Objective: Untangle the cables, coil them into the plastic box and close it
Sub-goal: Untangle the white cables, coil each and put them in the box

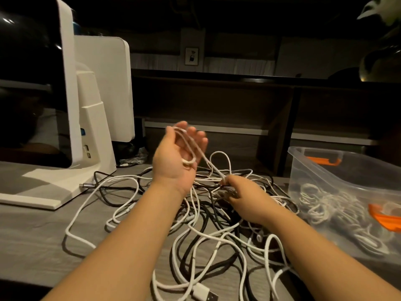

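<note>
Sitting open on the desk (32,224) well to the right of both hands, the clear plastic box (338,192) with orange latches (384,218) already contains several coiled white cables (321,205). Raised palm-up, the left hand (178,153) carries loops of a white cable (191,146) draped round its relaxed, blurred fingers. From there that cable runs down to the right hand (243,196), which pinches it at the fingertips. Below and around this grip sprawls the tangle of white and black cables (206,231). Left of the hands stands a white monitor (65,94).
</note>
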The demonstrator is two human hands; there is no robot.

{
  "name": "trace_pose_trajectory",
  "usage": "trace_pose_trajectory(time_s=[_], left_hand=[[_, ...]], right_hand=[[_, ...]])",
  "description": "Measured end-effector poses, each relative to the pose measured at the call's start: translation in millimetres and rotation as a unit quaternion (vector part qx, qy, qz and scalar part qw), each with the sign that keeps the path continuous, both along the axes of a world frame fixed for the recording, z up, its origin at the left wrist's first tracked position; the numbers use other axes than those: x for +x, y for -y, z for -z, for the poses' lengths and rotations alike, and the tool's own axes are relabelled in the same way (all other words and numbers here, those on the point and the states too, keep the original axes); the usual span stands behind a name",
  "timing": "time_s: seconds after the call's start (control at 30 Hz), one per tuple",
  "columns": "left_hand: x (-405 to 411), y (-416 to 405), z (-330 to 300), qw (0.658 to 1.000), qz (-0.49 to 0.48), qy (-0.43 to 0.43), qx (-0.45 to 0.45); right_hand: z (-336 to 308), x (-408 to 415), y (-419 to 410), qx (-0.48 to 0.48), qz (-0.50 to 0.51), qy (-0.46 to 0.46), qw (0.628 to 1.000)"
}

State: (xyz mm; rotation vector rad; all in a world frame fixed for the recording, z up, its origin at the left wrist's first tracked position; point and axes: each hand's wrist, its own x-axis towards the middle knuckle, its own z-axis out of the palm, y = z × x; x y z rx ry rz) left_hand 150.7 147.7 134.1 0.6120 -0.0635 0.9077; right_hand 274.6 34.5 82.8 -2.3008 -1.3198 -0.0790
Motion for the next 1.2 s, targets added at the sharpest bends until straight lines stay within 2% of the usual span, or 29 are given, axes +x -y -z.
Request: trace_pose_trajectory(time_s=[0.07, 0.1, 0.23, 0.3, 0.37, 0.5, 0.63, 0.7, 0.83, 0.97, 1.1, 1.2], left_hand=[[-11.1, -9.0, -5.6, 0.991, 0.077, 0.084, -0.067], [-14.0, -12.1, -6.5, 0.991, 0.086, 0.084, -0.060], [-7.2, -6.0, -3.8, 0.998, 0.054, -0.038, 0.013], [-2.1, 0.3, -1.6, 0.995, 0.044, -0.082, 0.039], [0.7, 6.8, 0.3, 0.991, 0.045, -0.109, 0.055], [1.4, 11.4, 1.0, 0.991, 0.073, -0.107, 0.036], [0.1, 7.5, -2.4, 0.994, 0.086, -0.052, -0.039], [-0.9, 7.6, -2.0, 0.992, 0.104, -0.053, -0.054], [-1.8, 5.8, 0.7, 0.986, 0.143, -0.076, -0.034], [-2.0, 2.6, 0.1, 0.991, 0.116, -0.060, -0.040], [-3.4, -8.5, -1.5, 0.994, 0.037, -0.041, -0.095], [-6.3, -17.2, 0.2, 0.990, -0.009, -0.041, -0.138]], right_hand=[[0.4, 4.6, 0.2, -0.010, 0.019, 0.004, 1.000], [0.6, 5.6, 0.6, -0.008, 0.021, 0.001, 1.000], [-5.0, -0.7, 8.9, 0.031, 0.013, 0.014, 0.999], [-11.8, -9.5, 12.1, 0.073, -0.024, 0.052, 0.996], [-16.4, -22.4, 12.5, 0.102, -0.084, 0.020, 0.991], [-13.1, -36.8, 7.9, 0.080, -0.159, -0.040, 0.983], [-12.3, -36.3, 12.2, 0.144, -0.190, -0.126, 0.963], [-10.3, -35.9, 10.4, 0.156, -0.183, -0.098, 0.966], [-8.3, -36.1, 4.8, 0.113, -0.159, -0.045, 0.980], [-9.6, -36.4, 9.4, 0.081, -0.163, -0.069, 0.981], [-8.8, -35.7, 9.5, 0.037, -0.159, -0.017, 0.986], [-9.5, -35.5, 10.2, 0.061, -0.147, 0.013, 0.987]])
